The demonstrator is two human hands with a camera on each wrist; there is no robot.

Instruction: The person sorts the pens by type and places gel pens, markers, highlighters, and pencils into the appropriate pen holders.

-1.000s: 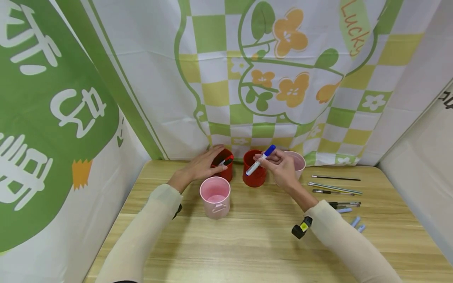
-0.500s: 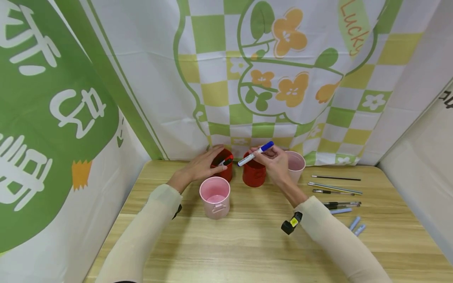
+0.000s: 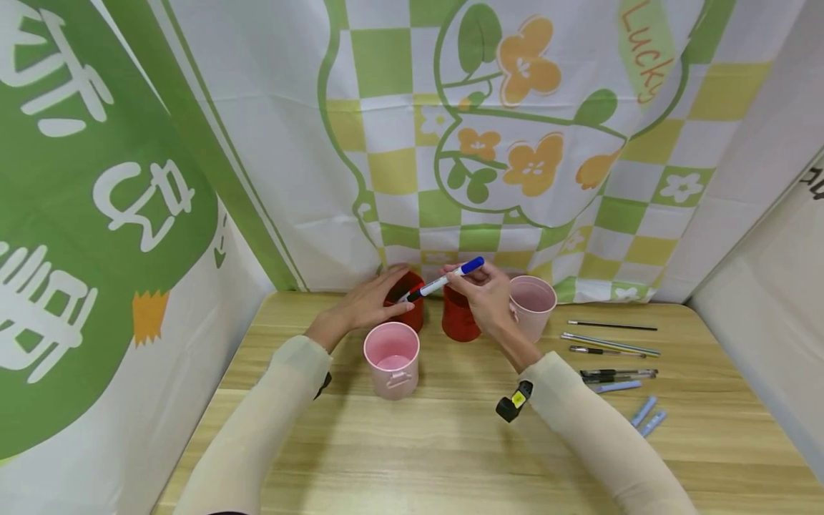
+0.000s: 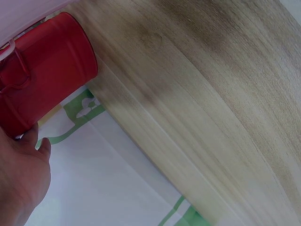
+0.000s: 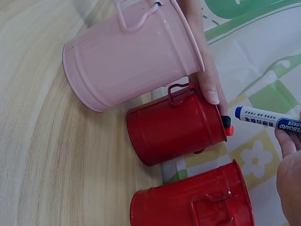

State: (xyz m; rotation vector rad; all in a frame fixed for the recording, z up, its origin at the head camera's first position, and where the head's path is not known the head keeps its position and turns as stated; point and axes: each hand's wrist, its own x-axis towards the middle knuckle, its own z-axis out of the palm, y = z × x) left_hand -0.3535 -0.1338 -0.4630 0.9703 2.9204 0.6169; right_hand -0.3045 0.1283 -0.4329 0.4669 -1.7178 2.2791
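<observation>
My left hand (image 3: 357, 302) holds the left red bucket (image 3: 415, 320) at its rim, thumb in front and fingers at the back. In the right wrist view, a dark tip and a red tip of markers (image 5: 227, 121) show at that bucket's mouth. My right hand (image 3: 491, 302) pinches a white whiteboard marker (image 5: 263, 117) with blue ends. In the head view the marker slants, its lower end over the left red bucket's mouth. Below my right hand stands a second red bucket (image 3: 458, 323), partly hidden by it.
A pink bucket (image 3: 394, 375) stands in front of the left red one. Another pink bucket (image 3: 533, 309) is right of my right hand. Pencils (image 3: 611, 343), several black pens (image 3: 618, 375) and light blue pens (image 3: 644, 412) lie at the right. A patterned cloth (image 3: 450, 236) hangs behind.
My right hand has moved left with the whiteboard marker, from over the right red bucket to the left one's mouth. The left hand has stayed in place.
</observation>
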